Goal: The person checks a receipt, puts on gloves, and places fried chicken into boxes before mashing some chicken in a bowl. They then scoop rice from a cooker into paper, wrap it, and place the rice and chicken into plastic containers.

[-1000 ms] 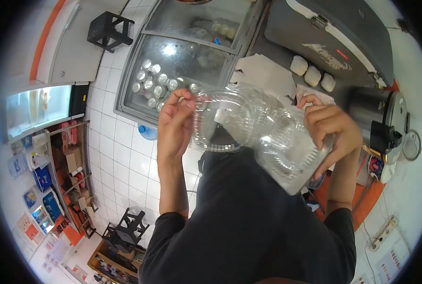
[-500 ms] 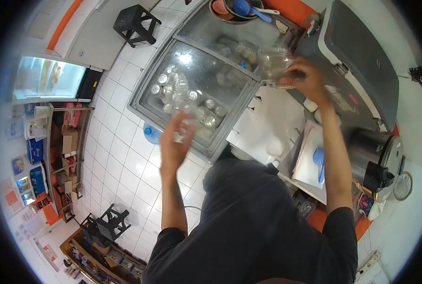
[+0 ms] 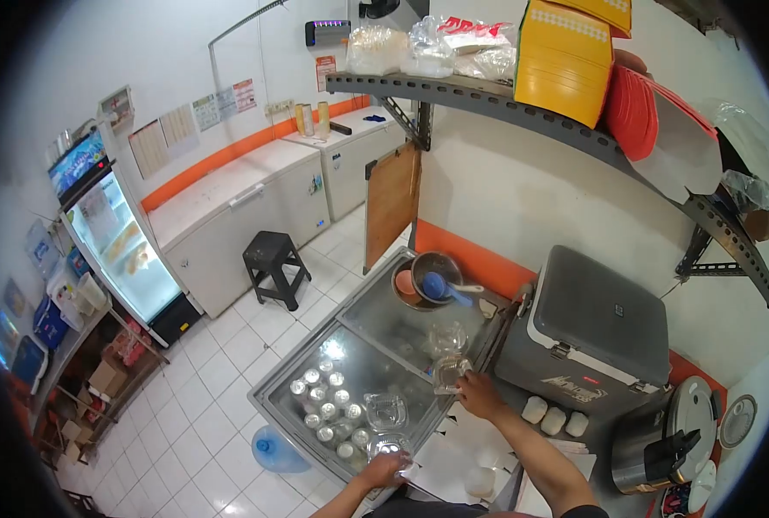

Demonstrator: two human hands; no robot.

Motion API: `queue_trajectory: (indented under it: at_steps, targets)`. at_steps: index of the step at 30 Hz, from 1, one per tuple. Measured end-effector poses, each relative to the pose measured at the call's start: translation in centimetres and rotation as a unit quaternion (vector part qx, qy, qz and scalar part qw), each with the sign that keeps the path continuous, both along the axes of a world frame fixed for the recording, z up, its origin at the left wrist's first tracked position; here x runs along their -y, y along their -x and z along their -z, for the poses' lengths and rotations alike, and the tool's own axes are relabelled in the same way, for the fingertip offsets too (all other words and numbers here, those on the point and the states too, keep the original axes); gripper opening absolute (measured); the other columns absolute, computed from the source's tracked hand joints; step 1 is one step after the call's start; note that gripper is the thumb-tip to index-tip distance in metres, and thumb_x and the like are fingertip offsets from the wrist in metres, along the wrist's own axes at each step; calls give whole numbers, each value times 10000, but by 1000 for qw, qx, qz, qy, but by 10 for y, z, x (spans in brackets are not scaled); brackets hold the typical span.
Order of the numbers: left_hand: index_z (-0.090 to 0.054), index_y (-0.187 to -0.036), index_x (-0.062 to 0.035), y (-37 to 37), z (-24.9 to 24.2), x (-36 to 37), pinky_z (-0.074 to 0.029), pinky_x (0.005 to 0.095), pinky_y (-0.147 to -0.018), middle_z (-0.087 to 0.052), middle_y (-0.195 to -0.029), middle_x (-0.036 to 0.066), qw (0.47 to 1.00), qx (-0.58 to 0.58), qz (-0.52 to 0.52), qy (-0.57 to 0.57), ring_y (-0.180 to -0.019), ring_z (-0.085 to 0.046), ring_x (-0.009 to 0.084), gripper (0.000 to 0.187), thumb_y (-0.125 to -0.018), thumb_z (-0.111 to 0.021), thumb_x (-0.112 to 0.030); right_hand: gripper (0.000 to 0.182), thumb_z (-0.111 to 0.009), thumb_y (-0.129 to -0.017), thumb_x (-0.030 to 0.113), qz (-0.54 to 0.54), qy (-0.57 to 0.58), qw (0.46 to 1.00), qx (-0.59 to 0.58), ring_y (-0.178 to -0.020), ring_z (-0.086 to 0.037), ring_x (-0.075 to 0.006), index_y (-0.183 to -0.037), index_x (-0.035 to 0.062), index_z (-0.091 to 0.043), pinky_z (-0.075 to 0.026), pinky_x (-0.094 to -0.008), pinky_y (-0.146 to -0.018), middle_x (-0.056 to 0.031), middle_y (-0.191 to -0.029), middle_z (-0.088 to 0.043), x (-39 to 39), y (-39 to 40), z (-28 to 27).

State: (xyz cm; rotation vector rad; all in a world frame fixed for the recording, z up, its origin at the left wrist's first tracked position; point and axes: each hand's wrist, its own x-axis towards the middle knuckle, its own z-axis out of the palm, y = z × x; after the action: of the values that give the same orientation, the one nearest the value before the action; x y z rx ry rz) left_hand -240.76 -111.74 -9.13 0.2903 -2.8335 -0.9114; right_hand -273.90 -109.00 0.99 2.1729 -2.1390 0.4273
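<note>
My left hand (image 3: 384, 469) grips the near edge of a clear plastic clamshell container (image 3: 388, 413), which hangs open over the glass-topped chest freezer (image 3: 363, 345). My right hand (image 3: 481, 396) pinches another clear clamshell container (image 3: 447, 340) by its near half, above the right side of the same freezer. Both containers look see-through, with nothing visible in them. Several silver-topped cans (image 3: 325, 394) show in the freezer's near section, beside the left container. A white board-like surface (image 3: 440, 462) lies between my forearms, with a round white item (image 3: 479, 481) on it.
A large grey cooler box (image 3: 583, 328) stands to the right, with several white lumps (image 3: 553, 420) before it. Bowls with a blue scoop (image 3: 436, 286) sit on the freezer's far end. A loaded metal shelf (image 3: 488, 89) juts overhead. A black stool (image 3: 275, 268) stands on the floor.
My view has tilted up, bringing the shelf and far wall into sight. Both hands now appear lower in view and closer together, each still with a clear container.
</note>
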Motion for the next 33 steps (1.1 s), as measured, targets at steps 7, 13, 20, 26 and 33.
queue_trajectory:
  at_steps: [7, 13, 20, 26, 33]
  targets:
    - [-615, -1056, -27, 51, -215, 141, -478, 359, -854, -648, -1052, 117, 925, -275, -261, 0, -961, -628, 275, 281, -779, -661, -31, 78, -550, -869, -40, -290, 253, 637, 668, -791, -601, -227, -923, 3, -587, -495, -354, -750, -115, -824, -579, -38, -126, -341]
    - [-633, -1049, -18, 114, -469, 246, -478, 315, -794, -665, -962, 92, 771, -574, -219, 166, -909, -617, 174, 228, -853, -675, -127, 130, -534, -944, 196, -540, 309, 522, 583, -782, -614, -265, -976, 71, -550, -496, -397, -695, -106, -833, -611, -67, -166, -415]
    - [-502, -1310, 49, 198, -644, 324, -475, 408, -968, -593, -1214, 289, 707, -479, -366, 371, -1138, -586, 352, 796, -788, -695, -520, 214, -528, -927, 151, -378, 409, 533, 637, -658, -568, -258, -730, 94, -466, -481, -467, -647, -86, -712, -551, -86, -187, -416]
    - [-506, -1289, -39, 230, -672, 443, -445, 360, -963, -535, -1249, 196, 888, -263, -301, 228, -1115, -536, 288, 670, -778, -712, -420, 146, -565, -921, 136, -398, 418, 535, 617, -730, -590, -255, -792, 120, -500, -462, -404, -664, -80, -727, -584, -80, -173, -413]
    - [-544, -1246, -3, 160, -646, 407, -501, 306, -818, -638, -1127, 147, 828, -431, -332, 134, -1001, -625, 219, 724, -706, -812, -403, 155, -607, -895, 164, -356, 475, 586, 551, -896, -609, -303, -968, 117, -478, -460, -400, -769, -101, -858, -629, -62, -168, -391]
